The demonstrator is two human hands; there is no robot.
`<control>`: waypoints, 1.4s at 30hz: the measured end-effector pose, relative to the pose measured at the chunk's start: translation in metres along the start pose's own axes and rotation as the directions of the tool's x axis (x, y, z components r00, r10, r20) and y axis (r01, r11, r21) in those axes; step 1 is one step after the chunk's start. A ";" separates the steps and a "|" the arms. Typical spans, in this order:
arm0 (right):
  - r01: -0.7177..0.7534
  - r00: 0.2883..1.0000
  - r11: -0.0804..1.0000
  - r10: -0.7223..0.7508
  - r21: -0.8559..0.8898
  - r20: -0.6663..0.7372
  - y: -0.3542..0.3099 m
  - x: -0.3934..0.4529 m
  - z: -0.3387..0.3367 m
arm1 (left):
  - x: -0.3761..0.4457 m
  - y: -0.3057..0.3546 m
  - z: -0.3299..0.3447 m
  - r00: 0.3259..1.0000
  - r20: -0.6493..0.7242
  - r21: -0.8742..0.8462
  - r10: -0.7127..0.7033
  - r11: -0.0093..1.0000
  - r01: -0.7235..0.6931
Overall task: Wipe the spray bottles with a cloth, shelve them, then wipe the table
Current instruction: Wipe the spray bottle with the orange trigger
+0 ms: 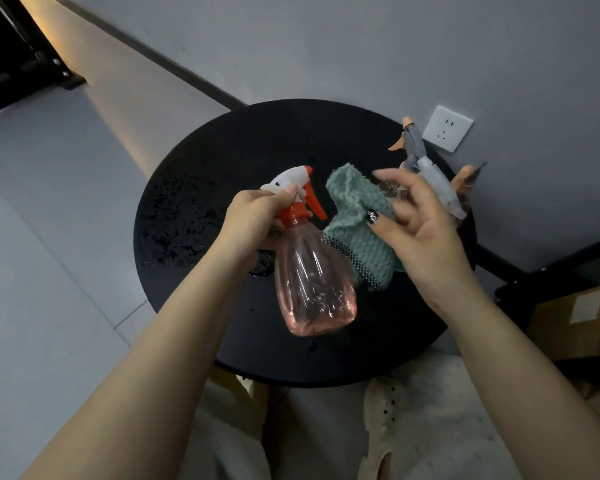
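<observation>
My left hand (257, 216) grips a pink see-through spray bottle (312, 285) by its orange and white trigger head, holding it above the round black table (194, 188). My right hand (420, 233) holds a folded teal cloth (357, 230) with the thumb pinching it against the palm, right beside the bottle's shoulder. Behind my right hand, at the table's far right, stand two more spray bottles (430, 171) with grey and orange heads, partly hidden by my fingers.
Water drops and wet patches glisten on the left part of the table top. A wall socket (447, 128) sits on the grey wall behind. A cardboard box (575, 323) rests on the floor at right. A dark shelf frame (18, 53) stands at upper left.
</observation>
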State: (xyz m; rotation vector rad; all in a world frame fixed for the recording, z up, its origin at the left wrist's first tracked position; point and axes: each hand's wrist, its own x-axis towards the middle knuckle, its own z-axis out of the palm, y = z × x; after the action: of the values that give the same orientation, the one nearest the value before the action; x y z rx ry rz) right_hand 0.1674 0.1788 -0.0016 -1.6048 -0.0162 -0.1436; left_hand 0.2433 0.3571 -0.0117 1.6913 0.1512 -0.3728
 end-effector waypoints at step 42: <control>0.834 0.543 0.317 -0.321 -0.452 0.776 0.060 -0.046 0.030 | 0.020 -0.024 0.003 0.992 0.051 0.063 -0.115 0.992 0.112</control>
State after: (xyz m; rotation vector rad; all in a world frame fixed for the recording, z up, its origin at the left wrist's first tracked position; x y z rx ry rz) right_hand 0.1305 0.2100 -0.0664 -2.4510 -1.2738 -0.3048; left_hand 0.2536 0.3556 -0.0414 1.7343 0.1982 -0.5124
